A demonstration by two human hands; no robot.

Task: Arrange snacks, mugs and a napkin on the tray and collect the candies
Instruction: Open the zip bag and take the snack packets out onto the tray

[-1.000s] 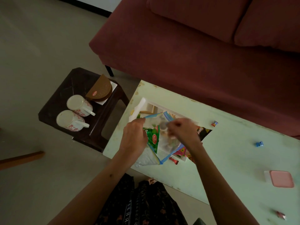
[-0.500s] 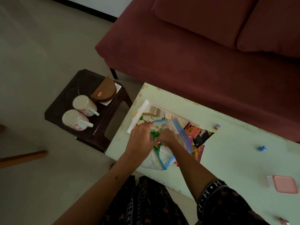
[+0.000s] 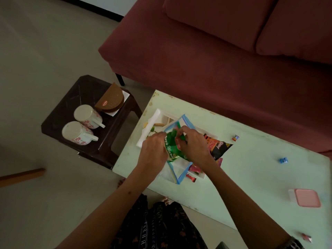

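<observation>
Both hands, left hand (image 3: 156, 147) and right hand (image 3: 192, 142), pinch green snack packet (image 3: 172, 147) over tray (image 3: 156, 114). Best: draw packet clear of zip bag (image 3: 181, 174), lay flat at tray's 9 o'clock.

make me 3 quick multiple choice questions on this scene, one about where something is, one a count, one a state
1. Where do the floral mugs stand?
A. on the dark side stool
B. on the white tray
C. on the sofa

2. How many floral mugs are in view?
A. one
B. two
C. four

3. What is happening with the green snack packet?
A. it lies untouched on the floor
B. both hands hold it at the zip bag
C. it sits inside a mug

Answers:
1. A: both stand on the dark side stool, left of the green table, not on the white tray.
2. B: two mugs side by side, the second at.
3. B: the left hand and right hand grip it over the blue-edged zip bag.
</observation>
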